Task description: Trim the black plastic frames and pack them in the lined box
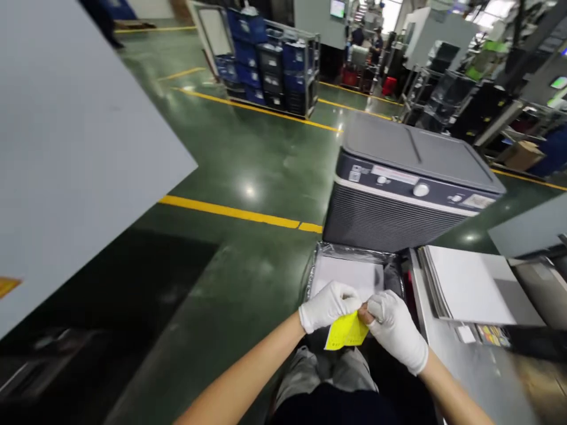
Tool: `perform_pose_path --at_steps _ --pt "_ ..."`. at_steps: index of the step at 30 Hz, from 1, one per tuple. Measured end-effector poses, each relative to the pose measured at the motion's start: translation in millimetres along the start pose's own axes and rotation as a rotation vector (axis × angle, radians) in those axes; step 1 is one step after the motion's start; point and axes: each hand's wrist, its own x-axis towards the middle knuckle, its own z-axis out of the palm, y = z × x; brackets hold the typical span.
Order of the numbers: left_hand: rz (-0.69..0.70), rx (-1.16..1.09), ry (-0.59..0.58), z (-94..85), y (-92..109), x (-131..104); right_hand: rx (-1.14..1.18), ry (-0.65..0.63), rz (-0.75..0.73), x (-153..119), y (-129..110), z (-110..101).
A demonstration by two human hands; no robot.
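A bright yellow paper label [346, 332] with faint print hangs between my two gloved hands, over my lap. My left hand [331, 306], in a white glove, pinches its upper edge. The fingers of my right hand [394, 327] close on the label's right upper corner; this glove leaves a fingertip bare. Just beyond the hands sits an open bin [312, 277] lined with clear plastic, with white sheets [348, 274] inside. My hands cover the near part of the bin.
A large grey cooler-like machine [398, 200] with a knob stands behind the bin. On the right, a metal table [482, 366] bears a stack of white sheets [469, 283]. A big pale panel [88, 130] juts in from the left. Blue crates [248, 56] stand on a rack farther back.
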Motion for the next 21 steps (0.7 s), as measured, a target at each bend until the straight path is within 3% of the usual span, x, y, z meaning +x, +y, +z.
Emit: perform_pose_path --at_steps 7,13,15,21 --pt "-0.077 -0.079 0.134 -59.4 -45 -69 0.177 -0.436 -0.047 70 -20 53" --pt "-0.166 -0.293 0.221 -68.2 -84 -98 0.28 -0.797 -0.219 119 -25 85" --pt "-0.22 -0.399 0.282 -67.7 -96 -98 0.275 -0.803 -0.29 134 -26 96" --pt "-0.321 -0.529 0.498 -78.9 -127 -82 0.197 -0.607 -0.322 168 -6 134"
